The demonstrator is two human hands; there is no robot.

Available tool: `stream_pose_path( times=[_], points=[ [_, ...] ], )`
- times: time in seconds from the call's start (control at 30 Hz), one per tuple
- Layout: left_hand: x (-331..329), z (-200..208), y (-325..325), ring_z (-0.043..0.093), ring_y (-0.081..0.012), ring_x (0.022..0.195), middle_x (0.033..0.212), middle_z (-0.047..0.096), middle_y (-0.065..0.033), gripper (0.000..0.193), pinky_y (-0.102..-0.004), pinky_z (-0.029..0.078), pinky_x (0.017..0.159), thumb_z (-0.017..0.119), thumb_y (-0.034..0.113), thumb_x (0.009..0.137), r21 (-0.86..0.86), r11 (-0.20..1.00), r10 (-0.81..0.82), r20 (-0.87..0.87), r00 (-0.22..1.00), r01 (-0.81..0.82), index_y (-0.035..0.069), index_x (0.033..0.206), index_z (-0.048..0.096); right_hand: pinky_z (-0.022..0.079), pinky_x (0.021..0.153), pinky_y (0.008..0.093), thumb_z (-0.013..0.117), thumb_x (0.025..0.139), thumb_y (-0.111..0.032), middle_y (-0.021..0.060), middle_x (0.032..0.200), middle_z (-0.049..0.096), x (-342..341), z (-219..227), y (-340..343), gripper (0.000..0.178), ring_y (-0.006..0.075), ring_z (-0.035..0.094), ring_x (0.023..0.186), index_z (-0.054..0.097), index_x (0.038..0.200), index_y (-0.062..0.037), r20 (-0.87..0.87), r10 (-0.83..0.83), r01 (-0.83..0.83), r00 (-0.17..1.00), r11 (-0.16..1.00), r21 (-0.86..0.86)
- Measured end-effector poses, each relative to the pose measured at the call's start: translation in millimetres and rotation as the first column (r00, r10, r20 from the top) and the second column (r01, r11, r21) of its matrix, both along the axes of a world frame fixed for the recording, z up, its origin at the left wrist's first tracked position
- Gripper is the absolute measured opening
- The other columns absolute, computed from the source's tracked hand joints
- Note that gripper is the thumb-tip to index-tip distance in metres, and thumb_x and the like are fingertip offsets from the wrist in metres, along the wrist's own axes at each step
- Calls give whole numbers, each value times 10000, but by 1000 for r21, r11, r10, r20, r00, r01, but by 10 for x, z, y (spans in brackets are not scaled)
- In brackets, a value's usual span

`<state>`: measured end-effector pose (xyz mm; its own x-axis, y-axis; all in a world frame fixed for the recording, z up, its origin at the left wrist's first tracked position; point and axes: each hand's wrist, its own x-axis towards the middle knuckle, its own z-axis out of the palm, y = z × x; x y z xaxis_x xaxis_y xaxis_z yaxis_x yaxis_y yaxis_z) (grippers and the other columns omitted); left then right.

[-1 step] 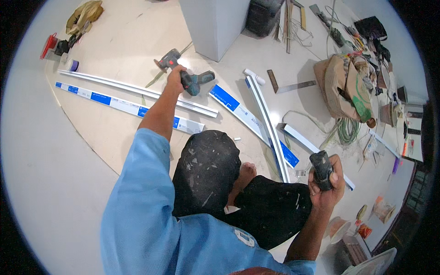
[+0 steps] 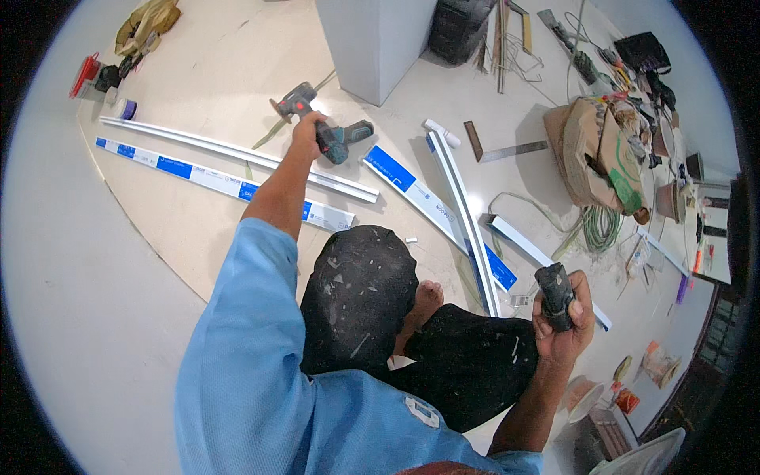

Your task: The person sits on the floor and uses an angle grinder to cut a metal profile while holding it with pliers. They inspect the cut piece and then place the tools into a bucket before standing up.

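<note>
My left hand (image 2: 306, 136) reaches out over the floor, closed around a grey and teal cordless angle grinder (image 2: 336, 143) with a small disc at its far end. At the lower right, my right hand (image 2: 571, 328) is raised and grips a worn black battery pack (image 2: 556, 294) between thumb and fingers. Below the grinder lies a long white channel strip (image 2: 237, 158), with a blue-and-white wrapped strip (image 2: 172, 167) alongside. Another white channel (image 2: 461, 218) crosses a second blue-and-white strip (image 2: 400, 176) in front of my knees.
A white pillar (image 2: 356, 47) rises beyond the grinder. A metal square (image 2: 511, 150) lies right of the crossed strips, near a brown paper sack (image 2: 582, 150) and a coiled green hose (image 2: 602, 227). A shorter channel (image 2: 518, 237) extends beneath the battery pack. Tools crowd the far right.
</note>
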<state>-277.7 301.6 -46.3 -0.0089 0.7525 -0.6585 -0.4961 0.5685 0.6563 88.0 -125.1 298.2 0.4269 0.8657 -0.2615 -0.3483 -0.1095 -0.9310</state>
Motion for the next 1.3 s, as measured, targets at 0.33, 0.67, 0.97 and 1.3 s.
stream_pose_path(
  times=[0.33,0.67,0.97,1.3],
  points=[
    [-183,-353,20,633,-264,787,893,601,-58,272,-479,576,733,804,104,739,-74,992,102,24,994,-100,75,963,653,366,389,211,757,842,-430,167,766,685,-191,-53,285,507,94,497,450,487,1038,-48,140,122,-94,983,977,-190],
    [-447,556,-273,629,-233,616,778,639,-55,217,-438,592,591,800,221,778,85,996,21,-141,990,-10,74,892,688,356,394,220,727,852,-400,150,742,686,-225,-20,282,459,93,489,446,506,1043,-45,170,125,-100,977,984,-147],
    [-1004,863,-516,656,-223,657,793,657,-89,291,-420,566,581,847,213,775,33,990,-114,-409,905,139,24,928,686,373,408,222,697,876,-324,143,780,690,-114,-64,149,375,93,493,476,520,1050,-43,272,132,-94,953,984,-148],
    [-378,2186,-1177,719,-244,776,951,713,-144,289,-399,618,721,764,290,979,326,944,-106,149,983,53,43,1050,630,485,555,257,691,874,-341,112,875,688,-415,123,123,485,141,638,683,608,1198,11,370,171,-141,913,984,-107]
  ],
)
